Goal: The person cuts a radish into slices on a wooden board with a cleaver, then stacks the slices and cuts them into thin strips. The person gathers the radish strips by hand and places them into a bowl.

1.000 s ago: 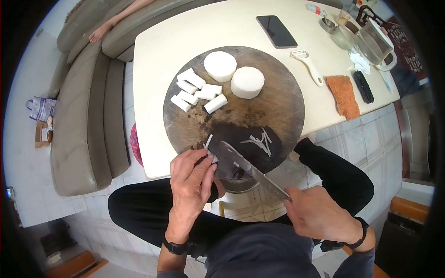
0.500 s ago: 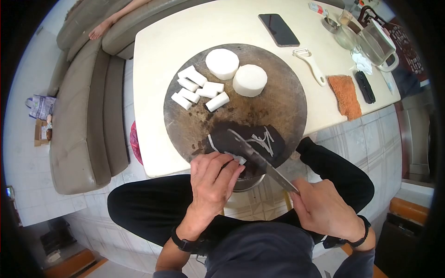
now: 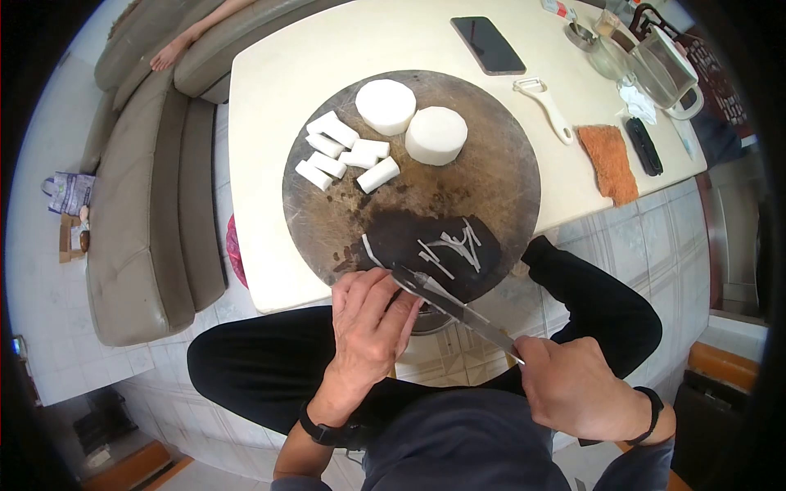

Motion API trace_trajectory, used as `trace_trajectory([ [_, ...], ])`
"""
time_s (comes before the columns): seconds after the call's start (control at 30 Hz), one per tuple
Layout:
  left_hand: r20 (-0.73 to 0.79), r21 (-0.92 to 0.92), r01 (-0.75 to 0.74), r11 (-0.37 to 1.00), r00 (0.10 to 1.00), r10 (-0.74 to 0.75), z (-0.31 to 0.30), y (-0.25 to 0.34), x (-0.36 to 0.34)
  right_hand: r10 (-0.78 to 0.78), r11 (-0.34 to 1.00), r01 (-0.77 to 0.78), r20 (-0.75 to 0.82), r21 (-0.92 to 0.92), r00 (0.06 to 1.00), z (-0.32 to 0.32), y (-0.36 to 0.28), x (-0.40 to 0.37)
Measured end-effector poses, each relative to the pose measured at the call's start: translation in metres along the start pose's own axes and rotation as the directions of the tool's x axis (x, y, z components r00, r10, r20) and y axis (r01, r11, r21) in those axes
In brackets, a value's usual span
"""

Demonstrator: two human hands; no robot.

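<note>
My right hand (image 3: 585, 389) grips the handle of a kitchen knife (image 3: 471, 317), whose blade points up and left. The blade's tip end lies beside the fingertips of my left hand (image 3: 366, 323), at the near edge of the round chopping board (image 3: 509, 159). The left fingers are bent and pressed down on a white radish piece, mostly hidden by the fingers and blade. Thin white strips (image 3: 461, 243) lie on the board's dark wet patch. Farther back sit two thick radish rounds, one (image 3: 386, 107) left of the other (image 3: 436, 137), and several short radish blocks (image 3: 378, 175).
The board rests on a cream table (image 3: 266, 164). Right of it are a phone (image 3: 488, 47), a white peeler (image 3: 547, 110), an orange cloth (image 3: 607, 164), a black object (image 3: 644, 147) and a clear pitcher (image 3: 665, 72). Another person's foot (image 3: 169, 56) rests on the sofa (image 3: 143, 213).
The knife has shifted down and left, bringing its blade against my left fingertips. More thin strips lie on the dark patch. My left hand stays nearly in place.
</note>
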State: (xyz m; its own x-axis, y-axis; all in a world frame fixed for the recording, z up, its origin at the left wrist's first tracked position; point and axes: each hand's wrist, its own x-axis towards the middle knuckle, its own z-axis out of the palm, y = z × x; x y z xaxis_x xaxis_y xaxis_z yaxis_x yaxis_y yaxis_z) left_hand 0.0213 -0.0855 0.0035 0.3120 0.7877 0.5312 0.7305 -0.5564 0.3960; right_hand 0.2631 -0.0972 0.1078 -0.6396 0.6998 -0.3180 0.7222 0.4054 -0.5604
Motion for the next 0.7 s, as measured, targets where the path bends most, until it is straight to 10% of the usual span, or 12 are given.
trace_trajectory([
  [0.7,-0.034,-0.001,-0.029,1.000,0.999,0.029,0.002,0.001,0.001,0.074,0.997,-0.074,0.130,-0.004,0.989,-0.008,-0.004,0.009],
])
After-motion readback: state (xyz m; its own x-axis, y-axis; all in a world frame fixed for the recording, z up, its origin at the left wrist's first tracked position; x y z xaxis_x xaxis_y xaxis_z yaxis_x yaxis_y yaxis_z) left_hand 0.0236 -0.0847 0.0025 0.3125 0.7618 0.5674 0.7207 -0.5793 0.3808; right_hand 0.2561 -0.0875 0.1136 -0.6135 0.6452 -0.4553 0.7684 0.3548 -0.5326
